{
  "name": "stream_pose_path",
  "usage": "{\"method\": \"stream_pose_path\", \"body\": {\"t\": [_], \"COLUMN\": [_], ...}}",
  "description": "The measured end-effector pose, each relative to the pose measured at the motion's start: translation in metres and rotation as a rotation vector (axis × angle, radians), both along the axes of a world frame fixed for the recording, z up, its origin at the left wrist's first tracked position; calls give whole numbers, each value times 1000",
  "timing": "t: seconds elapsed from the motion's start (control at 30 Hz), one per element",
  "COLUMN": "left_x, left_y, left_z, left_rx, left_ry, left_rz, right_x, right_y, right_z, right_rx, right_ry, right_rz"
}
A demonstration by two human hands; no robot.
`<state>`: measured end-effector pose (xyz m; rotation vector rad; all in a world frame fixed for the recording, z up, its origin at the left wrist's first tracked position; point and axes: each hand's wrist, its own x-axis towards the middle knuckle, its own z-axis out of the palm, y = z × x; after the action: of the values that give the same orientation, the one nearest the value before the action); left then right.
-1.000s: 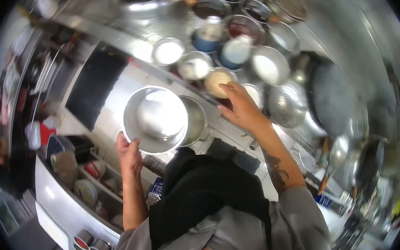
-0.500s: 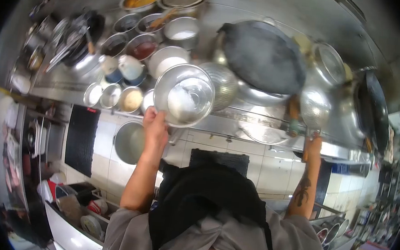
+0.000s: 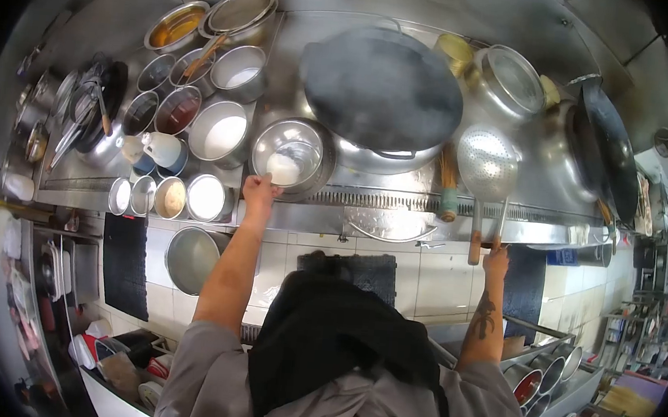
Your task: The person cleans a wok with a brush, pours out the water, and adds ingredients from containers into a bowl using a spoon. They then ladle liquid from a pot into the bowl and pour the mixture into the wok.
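My left hand point(image 3: 261, 190) pinches the near rim of a shiny metal bowl point(image 3: 319, 158). White matter point(image 3: 283, 168) lies in the bowl's bottom. The bowl sits over a round metal pan point(image 3: 322, 185) at the left of the stove. At the right, my right hand point(image 3: 496, 260) closes round the end of a thin-shafted utensil point(image 3: 502, 219), whose head is hidden behind a perforated skimmer point(image 3: 487, 165). Beside that hand hangs the skimmer's wooden handle. A large dark wok point(image 3: 384, 90) steams beyond the bowl.
Metal pots with a white substance point(image 3: 223, 134) and red-brown liquid point(image 3: 177, 111) crowd the left counter. A bamboo brush point(image 3: 448, 195) lies left of the skimmer. Another dark wok point(image 3: 605, 153) leans at far right. A large pot point(image 3: 193, 260) stands below the counter edge.
The view has shifted. My left hand has brought the bowl over the round pan. My right hand has gone from the skimmer's handle area to the thinner handle beside it.
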<state>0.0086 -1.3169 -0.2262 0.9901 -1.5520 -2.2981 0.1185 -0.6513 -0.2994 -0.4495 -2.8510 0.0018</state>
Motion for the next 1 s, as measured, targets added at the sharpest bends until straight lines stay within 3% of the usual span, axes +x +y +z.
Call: {"method": "stream_pose_path", "body": {"t": [0.03,0.13,0.17,0.2,0.27,0.33,0.47,0.53,0.6,0.67,0.73,0.8,0.87,1.0], "left_x": [-1,3,6,5,5,8,9,7,9,13,10,7,6,14], "left_y": [-1,-5,-8,-9,-10,-12,-18,-21,-22,-22,-17,-16,-13,-4], "left_z": [0,-2,1,7,12,12,8,8,7,8,6,0,6,17], "left_rx": [11,65,98,131,119,135,198,192,163,143,124,101,46,42], "left_ry": [-5,-53,-87,-115,-137,-149,-130,-133,-161,-119,-75,-24,-40,-23], "left_rz": [-16,-85,-121,-158,-198,-220,-249,-269,-277,-253,-234,-203,-172,-160], "right_x": [5,3,-5,-10,-15,-24,9,36,49,16,-16,-45,-39,-38], "right_y": [26,70,-12,-3,2,-21,-60,-151,-174,-163,-99,-149,-161,-195], "right_z": [-34,-71,42,48,78,144,166,186,176,183,159,215,199,245], "right_rx": [-43,-696,-677,-850,-1161,-1587,-1763,-1700,-1867,-1851,-1443,-1557,-1598,-1672], "right_ry": [3,-300,-210,-114,74,300,535,531,281,254,119,268,349,169], "right_rz": [24,-334,-373,-466,-349,-439,-266,115,-85,66,-159,-257,-98,-28]}}
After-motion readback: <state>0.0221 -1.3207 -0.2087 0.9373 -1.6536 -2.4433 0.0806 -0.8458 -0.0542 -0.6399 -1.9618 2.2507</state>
